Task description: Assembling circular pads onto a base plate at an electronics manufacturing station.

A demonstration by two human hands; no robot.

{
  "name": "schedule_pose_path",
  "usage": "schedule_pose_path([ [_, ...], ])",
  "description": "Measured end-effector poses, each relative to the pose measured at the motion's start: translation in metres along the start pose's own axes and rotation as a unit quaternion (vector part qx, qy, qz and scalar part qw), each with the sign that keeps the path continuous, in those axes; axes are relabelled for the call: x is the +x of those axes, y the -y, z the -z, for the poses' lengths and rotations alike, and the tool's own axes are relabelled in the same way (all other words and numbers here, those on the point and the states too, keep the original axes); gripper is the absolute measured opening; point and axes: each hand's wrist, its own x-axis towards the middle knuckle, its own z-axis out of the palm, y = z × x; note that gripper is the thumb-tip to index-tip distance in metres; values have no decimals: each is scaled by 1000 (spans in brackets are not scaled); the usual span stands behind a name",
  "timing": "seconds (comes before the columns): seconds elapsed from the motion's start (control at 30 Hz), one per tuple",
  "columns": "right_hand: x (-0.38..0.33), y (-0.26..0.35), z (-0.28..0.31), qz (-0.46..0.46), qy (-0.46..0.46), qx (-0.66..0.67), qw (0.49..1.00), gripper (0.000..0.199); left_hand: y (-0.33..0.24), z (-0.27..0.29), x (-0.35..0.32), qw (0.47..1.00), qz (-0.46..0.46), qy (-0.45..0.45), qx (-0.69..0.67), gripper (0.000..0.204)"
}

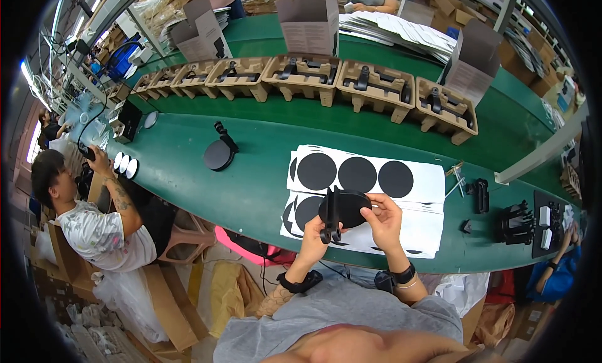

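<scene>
Stretching across the view, the green table (188, 168) carries white sheets (420, 181) of black round stickers just beyond the hands. Above their near edge, the left hand (315, 228) grips the black stand's arm (330, 215); the right hand (384, 220) pinches its round base (347, 207). A skewed press could likely crease the pad.

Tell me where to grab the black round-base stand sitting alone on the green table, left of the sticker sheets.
Probably by the upright arm at the back right edge of the stand, coming from above. The round base lies flat on the green table and offers little edge to pinch, while the arm sticks up clear, with open space around it.
</scene>
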Motion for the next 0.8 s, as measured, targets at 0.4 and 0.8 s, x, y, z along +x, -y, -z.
schedule_pose_path([
  [0.4, 38, 22, -14, -33, 86, -96, 991, 31, -7, 8, 3, 989, -76, -85, 96, 30],
  [0.8, 374, 21, -154, 200, 58, -516, 831, 26, -1, 42, 12, 866, -287, -199, 358, 39],
])
